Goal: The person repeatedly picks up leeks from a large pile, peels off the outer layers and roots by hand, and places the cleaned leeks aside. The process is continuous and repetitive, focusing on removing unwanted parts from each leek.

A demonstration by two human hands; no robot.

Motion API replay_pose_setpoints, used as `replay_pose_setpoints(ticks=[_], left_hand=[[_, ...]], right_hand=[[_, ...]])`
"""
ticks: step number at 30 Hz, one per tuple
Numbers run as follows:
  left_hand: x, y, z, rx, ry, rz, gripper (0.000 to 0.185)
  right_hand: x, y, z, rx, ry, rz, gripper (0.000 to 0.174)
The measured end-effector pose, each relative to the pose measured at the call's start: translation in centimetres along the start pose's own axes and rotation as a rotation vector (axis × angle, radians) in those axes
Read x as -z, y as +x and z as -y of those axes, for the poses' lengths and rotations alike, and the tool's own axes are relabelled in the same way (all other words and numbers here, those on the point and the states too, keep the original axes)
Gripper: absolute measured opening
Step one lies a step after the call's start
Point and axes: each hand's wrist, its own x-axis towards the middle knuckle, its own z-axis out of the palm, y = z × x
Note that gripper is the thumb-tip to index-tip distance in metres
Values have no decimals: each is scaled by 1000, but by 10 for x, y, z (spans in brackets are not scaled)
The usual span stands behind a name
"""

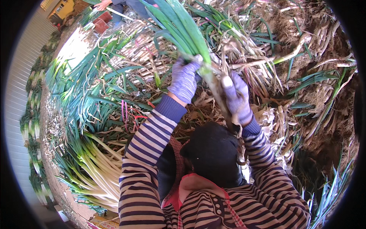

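Observation:
A large green onion slants across the middle, its broad green leaves pointing up and its pale stalk running down between my hands. My left hand, in a purple-grey knit glove, is closed around it where the leaves meet the stalk. On the stalk's other side is my right hand, gloved the same way. Its thumb and fingers pinch a withered brown outer leaf, which hangs loose at the stalk. The lower stalk is blurred, and its root end is partly hidden near my knee.
Pale-stemmed green onions lie piled at my left. Leafy bundles spread beyond them. Untrimmed onions with dry roots heap up on the right. Pink and red ties lie among dry scraps. Another person's hand shows at the top left.

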Motion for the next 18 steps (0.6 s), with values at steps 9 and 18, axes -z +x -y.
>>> replay_pose_setpoints(ticks=[9,18], left_hand=[[50,44,-55,-114,-284,-120,28],[-6,30,-52,229,-521,557,41]], right_hand=[[178,-186,-23,-457,-589,389,34],[77,-21,35,90,-450,381,39]])
